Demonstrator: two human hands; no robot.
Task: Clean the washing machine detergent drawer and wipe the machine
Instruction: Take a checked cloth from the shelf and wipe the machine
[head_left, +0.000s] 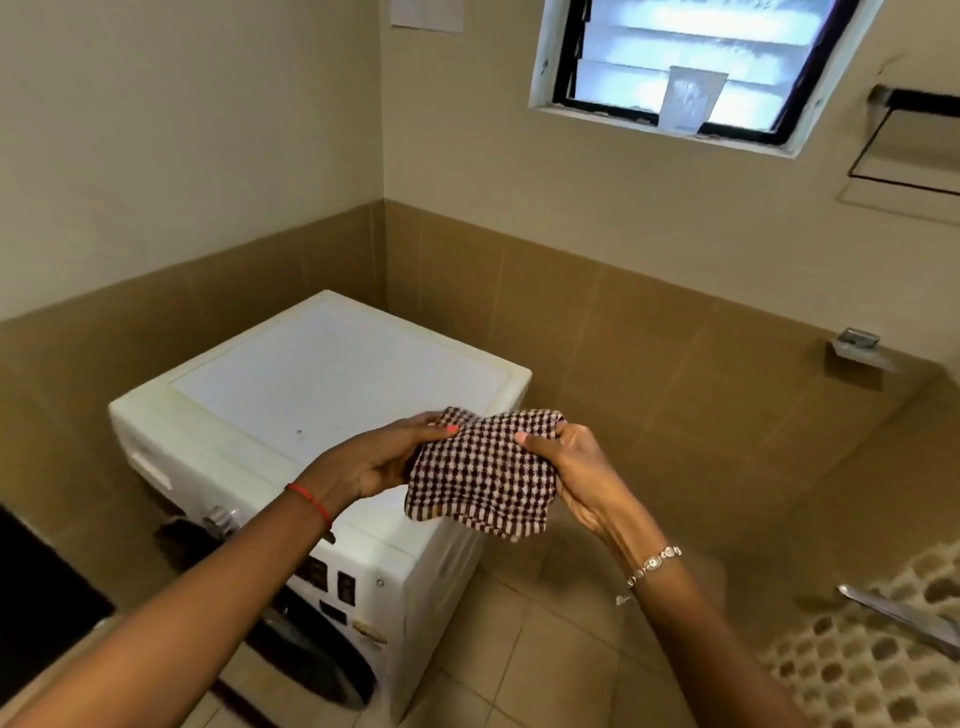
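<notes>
A white front-loading washing machine (332, 384) stands in the room's corner, its flat top bare. Its detergent drawer (150, 470) sits shut at the upper left of the front panel, beside a silver dial (221, 519). Above the machine's near right corner I hold a brown and white checked cloth (480, 475) with both hands. My left hand (387, 460) grips the cloth's left side, thumb on top. My right hand (566, 462) pinches its upper right edge. The cloth hangs folded between them, clear of the machine's top.
Brown tiled walls close in behind and to the right of the machine. A dark window (691, 67) sits high on the back wall. A metal fitting (857, 345) juts from the right wall. A honeycomb-patterned mat (872, 654) and a metal bar (898, 613) lie at lower right.
</notes>
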